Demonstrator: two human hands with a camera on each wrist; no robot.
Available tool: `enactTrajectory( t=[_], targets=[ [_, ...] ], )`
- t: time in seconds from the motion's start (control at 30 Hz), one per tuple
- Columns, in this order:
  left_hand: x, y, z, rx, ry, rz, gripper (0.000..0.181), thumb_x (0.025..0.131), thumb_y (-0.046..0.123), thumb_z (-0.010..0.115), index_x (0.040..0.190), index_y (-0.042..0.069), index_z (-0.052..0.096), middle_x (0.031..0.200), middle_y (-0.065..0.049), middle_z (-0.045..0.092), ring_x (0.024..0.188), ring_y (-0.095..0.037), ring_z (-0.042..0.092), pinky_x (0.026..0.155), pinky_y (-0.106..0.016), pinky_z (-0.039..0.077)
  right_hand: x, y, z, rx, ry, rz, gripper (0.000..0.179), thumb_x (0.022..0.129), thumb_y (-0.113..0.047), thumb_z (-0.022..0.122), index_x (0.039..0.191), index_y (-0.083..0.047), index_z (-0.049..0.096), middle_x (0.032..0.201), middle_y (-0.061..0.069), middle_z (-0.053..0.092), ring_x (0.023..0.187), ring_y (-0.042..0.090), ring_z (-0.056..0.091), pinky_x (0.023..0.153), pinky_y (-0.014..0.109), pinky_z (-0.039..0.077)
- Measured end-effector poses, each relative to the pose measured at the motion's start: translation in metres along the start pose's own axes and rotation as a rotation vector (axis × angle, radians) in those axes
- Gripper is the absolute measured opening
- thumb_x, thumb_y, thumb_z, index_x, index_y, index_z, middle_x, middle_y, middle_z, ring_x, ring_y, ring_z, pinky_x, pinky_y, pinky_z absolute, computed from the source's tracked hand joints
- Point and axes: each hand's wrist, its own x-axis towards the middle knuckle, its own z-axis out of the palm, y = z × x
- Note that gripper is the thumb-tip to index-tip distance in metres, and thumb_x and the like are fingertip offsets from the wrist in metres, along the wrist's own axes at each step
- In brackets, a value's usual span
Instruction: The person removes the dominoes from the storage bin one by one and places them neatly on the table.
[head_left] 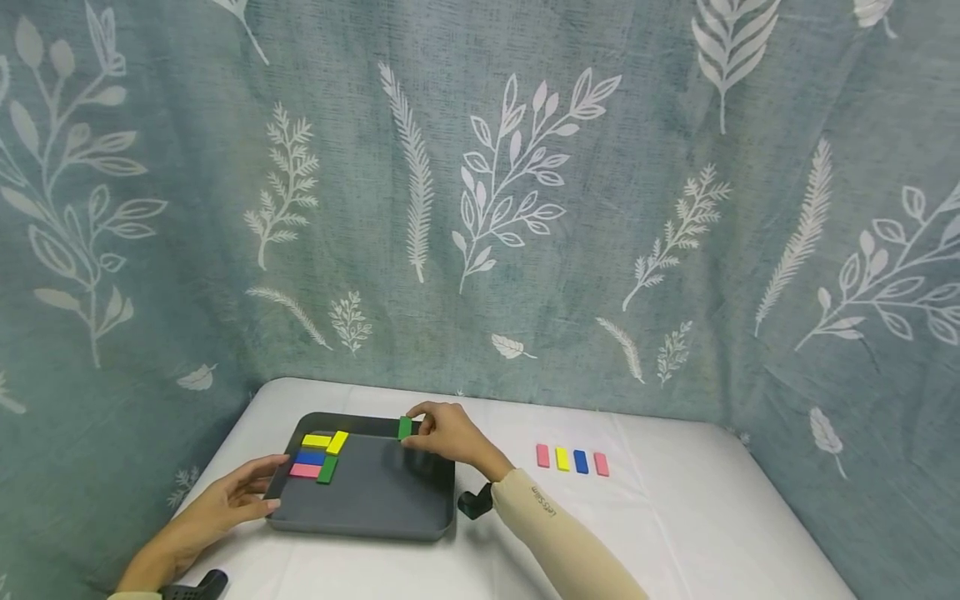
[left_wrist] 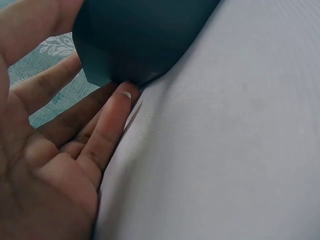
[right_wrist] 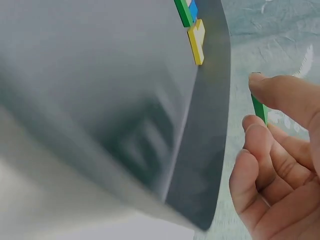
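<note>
My right hand point(head_left: 448, 433) pinches a green block point(head_left: 405, 428) between thumb and fingertips, over the far right part of a dark grey tray point(head_left: 375, 492). In the right wrist view the green block point(right_wrist: 259, 107) stands on edge between the fingers, partly covered by them. At the tray's left side is my left hand point(head_left: 232, 500), its thumb and fingers spread and touching the outer wall. Inside the tray, grouped at the left, lie two yellow blocks point(head_left: 317, 440), a blue block point(head_left: 310, 457), a pink block point(head_left: 305, 471) and another green block point(head_left: 326, 469).
On the white tablecloth point(head_left: 675, 517) right of the tray, a pink block point(head_left: 543, 456), a yellow block point(head_left: 562, 459), a blue block point(head_left: 581, 462) and a second pink block point(head_left: 602, 464) stand in a row. A leaf-patterned curtain point(head_left: 420, 333) encloses the table's back and sides.
</note>
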Motion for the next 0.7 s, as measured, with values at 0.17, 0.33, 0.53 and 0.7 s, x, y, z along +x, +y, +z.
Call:
enactTrajectory(
  t=[0.17,0.33,0.53,0.7],
  targets=[
    [0.003,-0.001,-0.002,-0.002,0.0,-0.004,0.076,0.096,0.03,0.074,0.159,0.012,0.036,0.159,-0.019,0.035,0.133,-0.037,0.039,0.1,-0.045,0.043,-0.012,0.008,-0.014,0.002,0.026,0.008,0.044,0.09,-0.028,0.082,0.128,-0.01,0.069,0.075,-0.008,0.067,0.06,0.007,0.06,0.058,0.025,0.05],
    [0.002,-0.003,-0.003,0.003,0.005,-0.032,0.078,0.095,0.031,0.075,0.159,0.012,0.036,0.159,-0.021,0.035,0.132,-0.038,0.04,0.099,-0.047,0.044,-0.027,0.019,-0.027,-0.01,0.047,0.011,0.044,0.089,-0.027,0.083,0.127,-0.01,0.069,0.075,-0.008,0.067,0.062,0.007,0.06,0.06,0.025,0.05],
    [0.001,-0.004,-0.003,-0.007,-0.002,-0.041,0.078,0.096,0.03,0.075,0.16,0.012,0.035,0.16,-0.022,0.033,0.134,-0.039,0.038,0.098,-0.048,0.045,-0.049,0.033,-0.045,-0.023,0.082,0.027,0.045,0.09,-0.028,0.082,0.128,-0.009,0.069,0.078,-0.009,0.067,0.062,0.008,0.06,0.06,0.026,0.05],
    [0.004,-0.001,-0.001,0.002,0.007,-0.056,0.08,0.095,0.032,0.076,0.16,0.012,0.035,0.16,-0.023,0.032,0.134,-0.04,0.039,0.099,-0.05,0.044,-0.068,0.042,-0.064,-0.026,0.125,0.05,0.045,0.09,-0.027,0.082,0.128,-0.007,0.068,0.08,-0.008,0.067,0.063,0.009,0.06,0.06,0.028,0.05]
  ],
)
